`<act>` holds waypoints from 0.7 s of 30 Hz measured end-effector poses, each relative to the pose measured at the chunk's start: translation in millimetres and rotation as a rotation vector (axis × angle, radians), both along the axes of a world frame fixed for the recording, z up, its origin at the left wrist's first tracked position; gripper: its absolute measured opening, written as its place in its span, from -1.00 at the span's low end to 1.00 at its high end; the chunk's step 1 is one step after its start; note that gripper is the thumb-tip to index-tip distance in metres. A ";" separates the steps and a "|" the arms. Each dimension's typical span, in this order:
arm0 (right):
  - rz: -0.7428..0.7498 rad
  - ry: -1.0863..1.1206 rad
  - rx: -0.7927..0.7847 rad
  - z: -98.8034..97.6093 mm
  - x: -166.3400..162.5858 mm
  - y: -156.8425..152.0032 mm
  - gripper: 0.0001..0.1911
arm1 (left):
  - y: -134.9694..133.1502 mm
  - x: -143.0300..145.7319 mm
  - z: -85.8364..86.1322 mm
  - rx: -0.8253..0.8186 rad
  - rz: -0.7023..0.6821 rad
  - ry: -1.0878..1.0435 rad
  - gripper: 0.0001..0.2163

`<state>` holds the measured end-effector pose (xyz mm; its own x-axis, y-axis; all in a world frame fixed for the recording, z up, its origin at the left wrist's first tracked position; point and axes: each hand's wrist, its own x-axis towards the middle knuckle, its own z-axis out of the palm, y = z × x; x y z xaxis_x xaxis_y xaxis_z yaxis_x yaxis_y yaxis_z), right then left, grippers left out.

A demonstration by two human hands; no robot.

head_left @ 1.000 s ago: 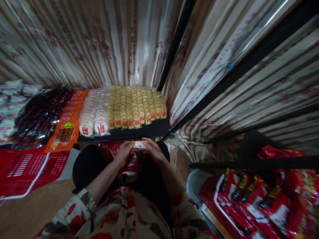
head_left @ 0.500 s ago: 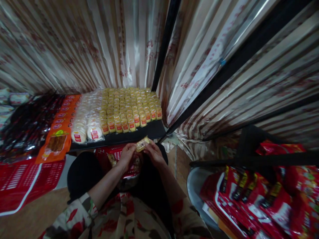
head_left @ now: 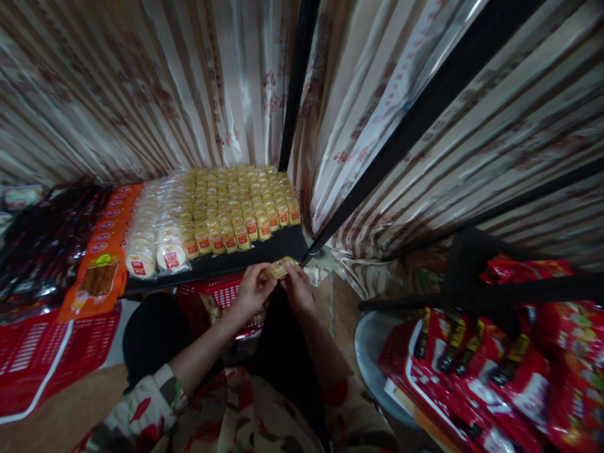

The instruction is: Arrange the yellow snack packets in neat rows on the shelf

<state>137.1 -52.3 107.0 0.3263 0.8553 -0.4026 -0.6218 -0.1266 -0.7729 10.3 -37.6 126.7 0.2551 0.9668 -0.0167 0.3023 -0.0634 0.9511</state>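
Observation:
A small clear-wrapped yellowish snack packet (head_left: pixel 279 268) is held up between my two hands over my lap. My left hand (head_left: pixel 253 290) pinches its left end with thumb and fingertips. On the other end, the fingers of my right hand (head_left: pixel 299 290) are closed. Below them, between my knees, sits a red plastic basket (head_left: pixel 232 290) with several similar wrapped pieces (head_left: pixel 212 308) in it, partly hidden by my left forearm. Just beyond my hands, rows of yellow wrapped snacks (head_left: pixel 236 211) with red labels stand on a black shelf (head_left: pixel 274 248).
Left along the shelf lie white round packets (head_left: pixel 172 253), an orange snack bag (head_left: pixel 97 280) and dark shiny packets (head_left: pixel 51 245). Another red basket (head_left: pixel 56 352) stands lower left. At right, a grey tub (head_left: pixel 365 343) and red bags (head_left: pixel 481 358) sit by a black frame bar (head_left: pixel 377 138). Curtains hang behind.
The packet has moved slightly right and turned in my fingers, both hands staying on it. The view has shifted a little, so the shelf appears farther left.

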 end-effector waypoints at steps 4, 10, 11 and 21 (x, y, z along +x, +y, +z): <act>-0.006 0.010 -0.032 4.2 -0.7 0.5 -0.68 | -4.2 -3.5 -0.7 0.161 -0.110 0.154 -0.59; 0.017 0.105 -0.058 6.2 -0.1 -2.5 -0.65 | 1.9 -6.5 -5.8 0.196 -0.059 0.160 -0.75; 0.018 0.119 -0.055 6.6 0.6 -2.4 -0.64 | 3.2 -5.5 -6.9 0.151 -0.024 0.117 -0.76; 0.135 -0.150 0.101 11.6 -5.5 -4.7 -0.69 | 2.4 14.4 2.2 -0.514 0.093 -0.383 -0.69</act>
<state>131.7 -56.9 118.5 0.2561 0.9287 -0.2683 -0.4812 -0.1183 -0.8686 24.7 -35.1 128.9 0.2503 0.8780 -0.4079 -0.0821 0.4391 0.8947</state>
